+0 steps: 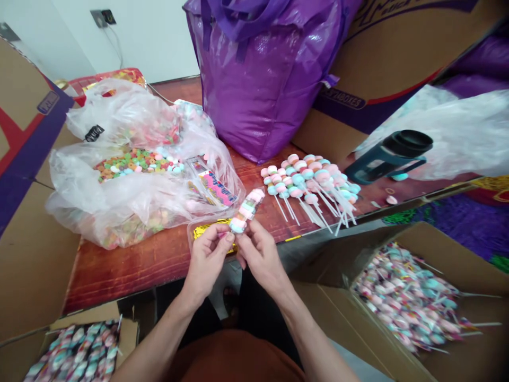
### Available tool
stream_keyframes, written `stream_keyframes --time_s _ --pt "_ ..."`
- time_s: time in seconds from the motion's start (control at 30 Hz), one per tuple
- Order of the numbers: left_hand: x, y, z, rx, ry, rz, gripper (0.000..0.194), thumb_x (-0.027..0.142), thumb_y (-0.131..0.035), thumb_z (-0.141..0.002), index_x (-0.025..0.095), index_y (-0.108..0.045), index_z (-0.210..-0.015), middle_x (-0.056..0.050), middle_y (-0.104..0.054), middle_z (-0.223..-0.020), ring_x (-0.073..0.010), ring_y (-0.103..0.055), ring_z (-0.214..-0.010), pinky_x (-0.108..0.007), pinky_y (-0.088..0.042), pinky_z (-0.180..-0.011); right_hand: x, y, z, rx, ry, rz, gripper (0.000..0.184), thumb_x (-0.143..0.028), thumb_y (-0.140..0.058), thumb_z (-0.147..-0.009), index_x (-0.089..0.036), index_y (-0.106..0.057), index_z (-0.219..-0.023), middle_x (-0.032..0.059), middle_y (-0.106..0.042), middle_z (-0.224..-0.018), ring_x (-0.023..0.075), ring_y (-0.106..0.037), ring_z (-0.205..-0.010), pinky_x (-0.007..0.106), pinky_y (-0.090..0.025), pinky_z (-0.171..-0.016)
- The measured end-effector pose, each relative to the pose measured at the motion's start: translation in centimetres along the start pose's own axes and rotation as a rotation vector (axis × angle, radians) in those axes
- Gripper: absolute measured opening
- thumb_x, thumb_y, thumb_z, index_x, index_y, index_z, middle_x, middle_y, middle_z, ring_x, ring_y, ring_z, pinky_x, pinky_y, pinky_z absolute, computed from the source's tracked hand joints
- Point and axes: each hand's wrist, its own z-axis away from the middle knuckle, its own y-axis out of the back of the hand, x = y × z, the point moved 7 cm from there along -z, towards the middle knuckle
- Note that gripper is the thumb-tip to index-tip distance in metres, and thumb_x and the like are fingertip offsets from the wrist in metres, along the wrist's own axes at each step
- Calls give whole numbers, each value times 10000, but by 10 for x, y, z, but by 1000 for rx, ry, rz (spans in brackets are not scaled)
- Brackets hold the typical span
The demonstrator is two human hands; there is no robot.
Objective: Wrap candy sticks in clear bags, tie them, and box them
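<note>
Stack of soft, rounded candy pieces (249, 209), pink, white and pale blue, in glossy clear wrap. Loose skewers (314, 178) of the same kind: puffy matte discs threaded on thin white sticks. Small ring-shaped candies (137, 162), red, green and orange, show through thin, crumpled, translucent plastic bags (75, 175). Flat gold strips (212, 228) have a metallic shine.

The wrapped stack rises from between the fingertips, upper end tilted away and to the right. Left hand (207, 257): thumb and forefinger pinching at the stack's lower end. Right hand (260, 252): thumb and fingers closed in on the same end, from the other side. Exact contact under the wrap is hidden.

Gold strips lie in a shallow tray just behind the left fingers. Plastic bags beyond them to the left; a printed packet (218, 187) nearer the stack. Loose skewers to the right of the right fingers; dark lidded mug (369, 159) farther right.

Table (119, 268) reddish brown, wood-grained, shiny. Shiny purple bag (258, 90) stands beyond the fingers, pale wall (159, 37) behind. Cardboard boxes (330, 313) below the fingers on both sides, filled with wrapped skewers (409, 297).
</note>
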Motion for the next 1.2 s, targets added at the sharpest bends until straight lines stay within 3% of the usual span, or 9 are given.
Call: stream_keyframes --time_s 0.1,0.27,0.47,0.57,0.7,0.87,0.97,1.07,1.2 --pt "-8 -3 -7 -33 188 250 341 375 -869 -689 131 -654 -789 46 -497 -627 -20 -334 -499 -145 -282 -460 -10 6 2 87 130 116 135 -279 -495 -995 -215 -572 -905 -28 -554 -686 111 -543 -550 235 -475 -516" --pt "-16 -9 -14 -48 428 555 407 213 -945 -560 118 -608 -768 88 -426 -610 13 -315 -466 -97 -232 -410 -42 8 13 281 662 561 295 -100 -478 -967 -210 -707 -1116 112 -719 -1062 208 -701 -1014 333 -582 -888" --pt "-14 -15 -4 -32 470 640 396 161 -932 -577 122 -590 -773 83 -489 -653 23 -351 -452 -94 -260 -394 -54 5 17 268 940 748 291 -48 -588 -910 -214 -700 -1121 96 -756 -981 202 -719 -889 314 -587 -780" --pt "-14 -21 -3 -48 413 619 364 214 -911 -630 152 -601 -811 76 -514 -663 1 -402 -476 -112 -331 -436 -54 3 16 311 887 708 207 -54 -567 -911 -192 -676 -1022 93 -729 -907 199 -693 -849 320 -566 -760" --pt "-16 -26 -9 -100 388 563 364 361 -894 -656 171 -657 -857 0 -623 -767 -102 -571 -655 -212 -482 -589 -47 7 10 367 630 543 162 -91 -498 -948 -201 -600 -889 37 -637 -780 164 -628 -735 292 -520 -686" --pt "14 -22 -13 -161 166 407 416 593 -719 -792 178 -727 -826 -73 -681 -962 -193 -621 -863 -304 -521 -740 -56 20 6 350 373 339 126 -182 -553 -957 -213 -580 -838 -12 -611 -749 128 -584 -649 248 -467 -596" --pt "28 -18 -10 -119 6 221 479 626 -705 -788 168 -700 -646 -89 -690 -909 -224 -618 -932 -330 -505 -837 -73 20 7 351 455 372 139 -144 -553 -943 -213 -590 -829 -13 -602 -740 127 -576 -653 253 -466 -617" --pt "19 -16 -9 -56 59 209 461 622 -719 -776 173 -717 -672 -79 -691 -817 -231 -618 -928 -346 -486 -856 -80 12 10 318 569 411 162 -94 -534 -931 -212 -606 -846 10 -621 -762 144 -596 -701 271 -477 -641" --pt "6 -21 -7 -104 122 160 381 543 -781 -750 162 -771 -760 -74 -709 -852 -214 -609 -932 -334 -451 -894 -66 17 13 351 520 384 171 -85 -544 -936 -210 -651 -892 25 -666 -827 153 -631 -757 282 -502 -667"
